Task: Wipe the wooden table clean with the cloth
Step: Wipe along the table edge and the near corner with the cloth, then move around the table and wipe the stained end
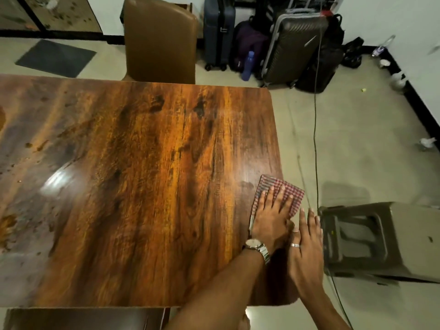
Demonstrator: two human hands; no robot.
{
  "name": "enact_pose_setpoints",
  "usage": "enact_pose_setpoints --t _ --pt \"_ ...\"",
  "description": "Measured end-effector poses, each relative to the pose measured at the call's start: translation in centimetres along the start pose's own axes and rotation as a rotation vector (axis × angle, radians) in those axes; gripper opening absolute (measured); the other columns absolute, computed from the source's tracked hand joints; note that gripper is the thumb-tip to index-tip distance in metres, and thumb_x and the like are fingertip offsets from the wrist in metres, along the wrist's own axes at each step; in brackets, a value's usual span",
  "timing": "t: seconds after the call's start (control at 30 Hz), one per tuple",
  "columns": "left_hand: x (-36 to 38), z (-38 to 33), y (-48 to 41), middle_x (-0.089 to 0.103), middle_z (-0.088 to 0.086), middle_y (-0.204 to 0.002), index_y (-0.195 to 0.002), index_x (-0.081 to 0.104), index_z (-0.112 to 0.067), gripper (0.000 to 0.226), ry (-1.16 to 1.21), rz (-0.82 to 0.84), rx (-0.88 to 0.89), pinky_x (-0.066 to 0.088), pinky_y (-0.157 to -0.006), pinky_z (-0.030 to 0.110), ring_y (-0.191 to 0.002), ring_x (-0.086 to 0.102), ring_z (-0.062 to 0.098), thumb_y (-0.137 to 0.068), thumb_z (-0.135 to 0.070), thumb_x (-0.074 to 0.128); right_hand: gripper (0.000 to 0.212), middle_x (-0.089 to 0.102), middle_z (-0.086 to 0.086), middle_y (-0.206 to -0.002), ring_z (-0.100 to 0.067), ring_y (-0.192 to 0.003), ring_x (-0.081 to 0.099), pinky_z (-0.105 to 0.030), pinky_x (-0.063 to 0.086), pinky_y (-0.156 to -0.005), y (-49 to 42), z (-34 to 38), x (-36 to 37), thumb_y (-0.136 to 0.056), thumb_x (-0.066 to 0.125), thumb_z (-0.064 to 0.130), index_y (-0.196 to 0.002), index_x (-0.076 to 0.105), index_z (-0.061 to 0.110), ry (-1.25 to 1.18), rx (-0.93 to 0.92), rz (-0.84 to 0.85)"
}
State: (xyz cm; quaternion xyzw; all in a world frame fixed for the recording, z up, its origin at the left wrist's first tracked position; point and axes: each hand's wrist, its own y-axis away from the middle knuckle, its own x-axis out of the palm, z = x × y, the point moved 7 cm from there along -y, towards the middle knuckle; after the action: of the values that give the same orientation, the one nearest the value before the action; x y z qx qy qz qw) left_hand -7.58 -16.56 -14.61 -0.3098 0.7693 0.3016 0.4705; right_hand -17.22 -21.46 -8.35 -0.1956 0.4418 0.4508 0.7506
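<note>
Checked cloth [270,184] flat at right edge of desk [142,186]. Left hand [271,220] on top, fingers spread, pressing down. Right hand [307,246] just beside at same edge, fingers straight, together, holding nothing. Crumbs [14,163] toward desk's opposite edge; probably next sweep direction.

Suitcases [292,48] are stood right of the brown chair [159,41] on the pale floor [357,139]; a dark mat [56,57] is laid left of it.
</note>
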Motion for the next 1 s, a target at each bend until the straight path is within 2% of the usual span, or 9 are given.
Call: enact_pose_setpoints --t 0.1,0.23,0.33,0.4,0.5,0.6,0.7,0.87,1.0 --pt "1.5 -1.5 5.4 -0.024 0.007 -0.161 -0.154 -0.020 -0.023 0.084 -0.071 0.068 0.058 -0.009 -0.124 0.052 -0.153 -0.018 0.033 -0.097 -0.054 0.034 0.069 0.004 0.005 -0.166 -0.011 -0.153 -0.002 -0.032 -0.002 -0.124 2.3 -0.7 0.6 -0.095 0.002 0.058 -0.157 0.010 0.027 0.035 -0.013 0.077" --pt "3.5 -1.1 12.4 -0.016 0.004 -0.168 -0.161 -0.008 -0.020 0.110 -0.002 0.136 0.013 -0.006 -0.126 0.049 -0.156 -0.012 0.027 -0.086 -0.059 0.063 0.066 0.009 0.001 -0.166 -0.016 -0.154 0.002 -0.039 0.003 -0.126 5.8 -0.8 1.4 -0.094 0.003 0.057 -0.154 0.010 0.028 0.037 -0.046 0.177" --pt "3.9 -0.3 17.7 -0.019 -0.002 -0.167 -0.160 -0.010 -0.024 0.118 0.059 0.205 -0.045 -0.012 -0.125 0.043 -0.153 -0.019 0.019 -0.082 -0.035 0.078 0.061 0.010 0.005 -0.166 -0.017 -0.154 0.004 -0.037 0.003 -0.124 8.5 -0.2 1.1 -0.098 0.008 0.053 -0.155 0.013 0.031 0.003 -0.104 0.209" --pt "2.4 0.3 20.9 -0.013 -0.004 -0.165 -0.161 0.003 -0.021 0.101 0.088 0.189 -0.076 -0.012 -0.123 0.043 -0.152 -0.014 0.018 -0.088 -0.017 0.072 0.059 0.008 0.007 -0.165 -0.017 -0.154 0.005 -0.038 0.004 -0.124 9.9 0.3 0.5 -0.100 0.011 0.052 -0.155 0.014 0.032 -0.011 -0.152 0.217" --pt "0.0 1.0 24.6 0.012 0.003 -0.168 -0.159 0.026 -0.015 0.071 0.101 0.172 -0.106 -0.002 -0.121 0.042 -0.155 0.014 0.028 -0.095 -0.006 0.057 0.057 0.008 0.006 -0.165 -0.017 -0.154 0.004 -0.040 0.005 -0.124 11.3 1.0 0.3 -0.100 0.013 0.048 -0.155 0.013 0.032 -0.003 -0.224 0.248" --pt "-1.1 2.1 27.4 0.025 0.007 -0.166 -0.155 0.036 -0.015 0.060 0.135 0.207 -0.207 0.020 -0.124 0.040 -0.150 0.030 0.032 -0.097 -0.007 0.049 0.058 0.012 0.005 -0.165 -0.018 -0.154 0.008 -0.041 0.007 -0.125 12.4 2.3 0.0 -0.101 0.013 0.045 -0.156 0.019 0.028 0.024 -0.301 0.272" --pt "-3.2 3.5 31.2 0.031 0.005 -0.164 -0.152 0.042 -0.019 0.057 0.213 0.188 -0.354 0.040 -0.114 0.043 -0.139 0.046 0.034 -0.096 -0.013 0.052 0.062 0.015 0.004 -0.164 -0.017 -0.154 0.008 -0.039 0.005 -0.125 14.0 4.4 0.0 -0.099 0.012 0.044 -0.156 0.026 0.023 0.033 -0.382 0.316" --pt "-8.9 6.4 38.6 0.021 0.000 -0.168 -0.157 0.033 -0.020 0.057 0.290 -0.067 -0.554 0.025 -0.121 0.032 -0.150 0.030 0.020 -0.102 -0.020 0.046 0.062 0.013 0.002 -0.165 -0.020 -0.154 0.007 -0.040 0.003 -0.125 17.6 9.3 0.5 -0.099 0.006 0.046 -0.156 0.018 0.026 0.066 -0.531 0.382" --pt "-12.6 8.8 44.9 0.010 0.000 -0.169 -0.160 0.026 -0.017 0.059 0.253 -0.246 -0.607 0.012 -0.122 0.023 -0.155 0.015 0.018 -0.103 -0.018 0.044 0.063 0.019 -0.002 -0.165 -0.023 -0.154 0.010 -0.044 0.009 -0.125 21.5 14.1 1.4 -0.100 0.008 0.045 -0.156 0.026 0.022 0.084 -0.646 0.405"
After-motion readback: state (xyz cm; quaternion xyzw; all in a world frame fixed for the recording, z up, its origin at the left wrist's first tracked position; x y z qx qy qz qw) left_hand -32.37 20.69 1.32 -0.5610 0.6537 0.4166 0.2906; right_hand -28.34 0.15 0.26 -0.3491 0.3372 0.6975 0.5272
